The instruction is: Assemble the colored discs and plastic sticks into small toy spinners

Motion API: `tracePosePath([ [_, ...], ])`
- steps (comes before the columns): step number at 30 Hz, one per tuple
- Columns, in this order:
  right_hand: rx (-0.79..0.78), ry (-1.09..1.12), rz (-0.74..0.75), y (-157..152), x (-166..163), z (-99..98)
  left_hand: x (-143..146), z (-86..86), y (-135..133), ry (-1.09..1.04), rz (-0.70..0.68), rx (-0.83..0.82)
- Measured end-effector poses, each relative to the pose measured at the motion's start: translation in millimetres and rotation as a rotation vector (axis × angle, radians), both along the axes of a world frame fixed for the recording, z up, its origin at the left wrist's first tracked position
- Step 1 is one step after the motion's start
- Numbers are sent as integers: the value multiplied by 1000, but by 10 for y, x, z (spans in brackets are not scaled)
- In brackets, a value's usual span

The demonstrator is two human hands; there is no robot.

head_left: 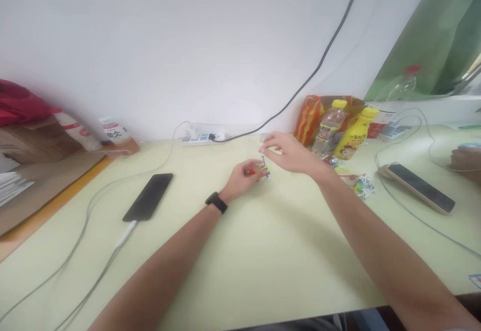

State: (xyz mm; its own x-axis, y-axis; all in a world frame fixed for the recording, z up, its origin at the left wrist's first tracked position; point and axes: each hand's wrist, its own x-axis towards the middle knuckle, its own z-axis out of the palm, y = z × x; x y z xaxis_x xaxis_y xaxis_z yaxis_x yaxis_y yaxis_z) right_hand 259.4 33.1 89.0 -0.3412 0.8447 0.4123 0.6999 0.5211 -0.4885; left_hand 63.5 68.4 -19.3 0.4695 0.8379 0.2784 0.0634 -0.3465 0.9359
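Note:
Low over the table, my left hand [240, 179], with a black watch on its wrist, grips a small plastic toy [259, 169] with red, yellow and blue parts. Its fingers are wrapped round the toy and hide much of it. A thin blue part sticks up from the toy. Just above and to the right of it is my right hand [287, 153], thumb and forefinger brought together close to the top of that blue part. Whatever is between those fingertips, if anything, is too small to make out.
A black phone [148, 197] on a charging cable lies left. A power strip [203, 137] sits by the wall. Bottles, including a yellow bottle [355, 135], stand right, near crumpled wrappers [363, 185]. Another phone [421, 188] and another person's hand [466, 158] are far right.

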Motion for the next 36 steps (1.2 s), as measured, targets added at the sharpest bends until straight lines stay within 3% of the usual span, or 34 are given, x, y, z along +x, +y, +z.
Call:
tracePosePath([
  [4, -26, -144, 126, -77, 50, 58, -20, 154, -32, 18, -80, 20],
  [15, 83, -198, -3, -96, 63, 166, -115, 473, 71, 37, -99, 9],
  [23, 80, 113, -29, 88, 136, 24, -250, 589, 173, 53, -16, 107],
  [26, -26, 318, 40, 141, 131, -43, -309, 595, 214, 80, 14, 144],
  [30, -255, 353, 140, 193, 115, -139, -383, 600, 260, 113, 31, 158],
  [36, -316, 509, 163, 209, 145, -139, -508, 712, 294, 2, 43, 102],
])
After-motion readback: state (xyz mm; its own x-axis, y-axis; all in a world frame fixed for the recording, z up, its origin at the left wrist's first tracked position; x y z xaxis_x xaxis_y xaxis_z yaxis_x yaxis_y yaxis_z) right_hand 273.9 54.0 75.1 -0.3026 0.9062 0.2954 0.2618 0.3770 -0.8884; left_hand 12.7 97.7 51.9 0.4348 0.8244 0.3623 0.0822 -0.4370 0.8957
